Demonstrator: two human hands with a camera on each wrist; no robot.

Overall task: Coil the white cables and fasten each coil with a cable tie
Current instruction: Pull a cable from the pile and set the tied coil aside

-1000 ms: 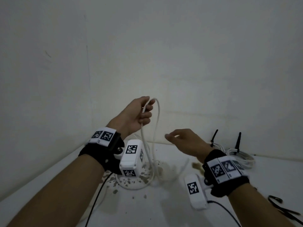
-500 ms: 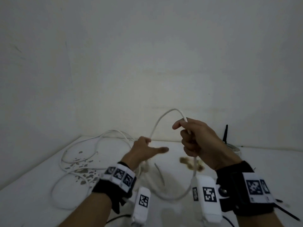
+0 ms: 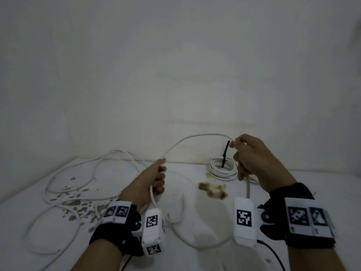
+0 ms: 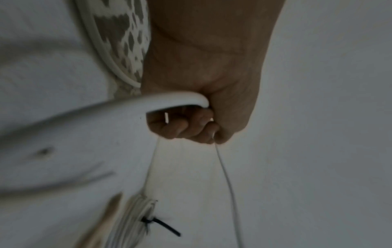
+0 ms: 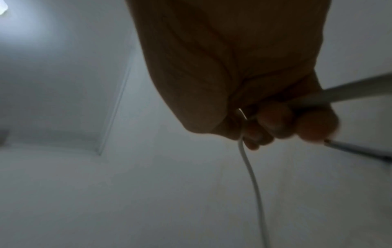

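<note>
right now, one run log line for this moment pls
left hand: grips white cable | right hand: grips same cable, span arcs between hands | finished coil with black cable tie: on table | step: coiling

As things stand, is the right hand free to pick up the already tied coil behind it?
Probably not yet: the right hand grips the loose white cable, as does the left hand. The tied coil lies close behind it, with nothing between them.
</note>
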